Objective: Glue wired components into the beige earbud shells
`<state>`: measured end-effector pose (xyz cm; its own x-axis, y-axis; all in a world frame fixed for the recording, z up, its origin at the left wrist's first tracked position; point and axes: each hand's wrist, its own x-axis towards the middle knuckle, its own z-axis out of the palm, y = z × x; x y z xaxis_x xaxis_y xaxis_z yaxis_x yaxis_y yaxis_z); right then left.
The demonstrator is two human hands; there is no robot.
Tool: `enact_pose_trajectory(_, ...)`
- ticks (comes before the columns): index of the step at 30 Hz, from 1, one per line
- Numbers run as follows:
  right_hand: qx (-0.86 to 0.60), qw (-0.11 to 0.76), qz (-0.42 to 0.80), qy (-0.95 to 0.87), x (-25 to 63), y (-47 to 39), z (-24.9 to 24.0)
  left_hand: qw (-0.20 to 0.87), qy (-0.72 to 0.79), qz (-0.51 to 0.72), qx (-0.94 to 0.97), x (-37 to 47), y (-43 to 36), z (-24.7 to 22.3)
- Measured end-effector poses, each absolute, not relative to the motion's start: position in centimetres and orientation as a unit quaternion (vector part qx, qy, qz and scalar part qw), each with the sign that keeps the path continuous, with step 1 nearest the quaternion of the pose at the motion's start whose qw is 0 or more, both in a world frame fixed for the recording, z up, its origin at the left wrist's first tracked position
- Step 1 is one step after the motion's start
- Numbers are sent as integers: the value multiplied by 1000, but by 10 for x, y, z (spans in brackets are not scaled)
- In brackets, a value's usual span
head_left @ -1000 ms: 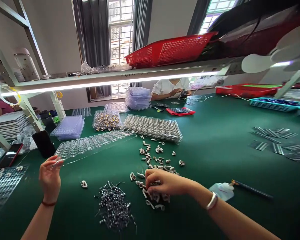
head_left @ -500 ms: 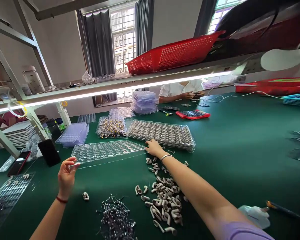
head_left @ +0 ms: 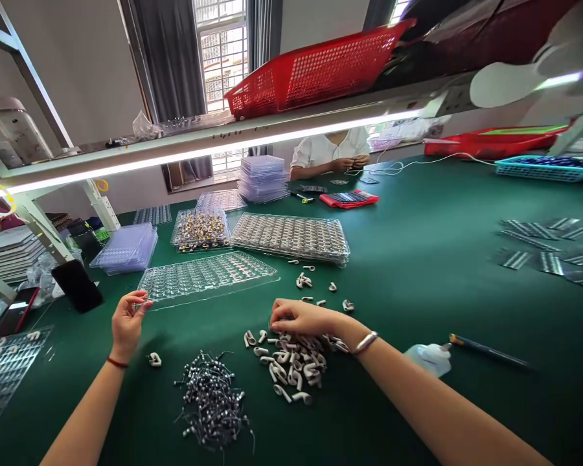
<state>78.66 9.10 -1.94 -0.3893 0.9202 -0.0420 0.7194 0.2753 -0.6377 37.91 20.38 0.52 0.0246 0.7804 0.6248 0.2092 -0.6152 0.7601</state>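
Clear blister tray flat on green table, heap of white curved plastic pieces nearby

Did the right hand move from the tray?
Yes. The right hand left the clear tray edge and came back toward the person, onto the white parts.

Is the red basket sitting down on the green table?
No, the red basket rests on the shelf above the light strip, well over the green table.
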Motion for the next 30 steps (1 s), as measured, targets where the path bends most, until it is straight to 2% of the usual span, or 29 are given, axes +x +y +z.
enact_pose_trajectory(5,-566,197,267,-755,801,65,0,242,373,533,720,378,207,2)
enact_pose_trajectory(9,-725,236,145,-631,834,117,2,215,379,481,761,376,210,2)
enact_pose_trajectory(14,-825,201,79,-522,855,184,-23,163,383,385,824,377,209,9)
enact_pose_trajectory(24,-820,165,47,-546,871,183,-59,118,391,181,895,366,205,18)
enact_pose_trajectory(30,-803,177,47,-567,868,191,-58,92,415,145,893,388,187,50)
